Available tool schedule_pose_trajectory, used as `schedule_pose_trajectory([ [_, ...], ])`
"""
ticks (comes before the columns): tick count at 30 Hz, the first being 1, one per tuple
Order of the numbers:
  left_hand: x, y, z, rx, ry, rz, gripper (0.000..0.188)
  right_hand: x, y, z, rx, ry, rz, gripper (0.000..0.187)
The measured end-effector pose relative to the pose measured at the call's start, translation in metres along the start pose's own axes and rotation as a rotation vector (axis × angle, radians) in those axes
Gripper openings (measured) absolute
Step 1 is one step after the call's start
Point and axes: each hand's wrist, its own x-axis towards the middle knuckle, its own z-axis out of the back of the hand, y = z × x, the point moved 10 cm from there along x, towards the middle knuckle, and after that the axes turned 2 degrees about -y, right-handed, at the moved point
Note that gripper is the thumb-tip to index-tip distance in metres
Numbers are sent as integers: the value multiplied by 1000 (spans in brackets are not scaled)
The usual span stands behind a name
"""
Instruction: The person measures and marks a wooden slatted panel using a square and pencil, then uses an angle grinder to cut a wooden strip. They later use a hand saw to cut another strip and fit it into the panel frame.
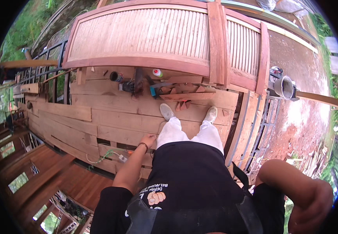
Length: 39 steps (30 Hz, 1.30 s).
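Observation:
My left hand [148,140] hangs beside my left thigh with its fingers curled in. It is small in the picture, and nothing can be seen sticking out of it. My right arm is bent up at the lower right, and my right hand [313,212] is raised close to the camera, dark and blurred, so its fingers cannot be made out. In front of my feet stands a large reddish wooden frame with a slatted panel [137,37]. An upright board [217,43] crosses it towards the right.
Wooden planks [118,113] form the floor under me. Ahead lie a wooden tray [188,96] with triangular offcuts, a white bottle with a red cap [157,72] and a dark cup [116,76]. A green cord [102,156] runs at my left. A grey bucket [283,87] stands right.

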Motion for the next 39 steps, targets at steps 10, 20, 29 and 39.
schedule_pose_trajectory([
  [10, 219, -77, 60, 353, -40, -103, 43, -633, -118, -18, -636, -222, -1961, 10],
  [20, 523, -33, 51, 332, -621, 120, 68, -749, -185, -96, -880, 74, -1892, 11],
  [29, 491, -1, 63, -453, -450, -191, 33, -739, -196, -98, -894, -10, -2030, 13],
  [39, 105, -150, 48, 330, -215, -421, 27, -661, -219, -72, -920, -201, -1798, 26],
])
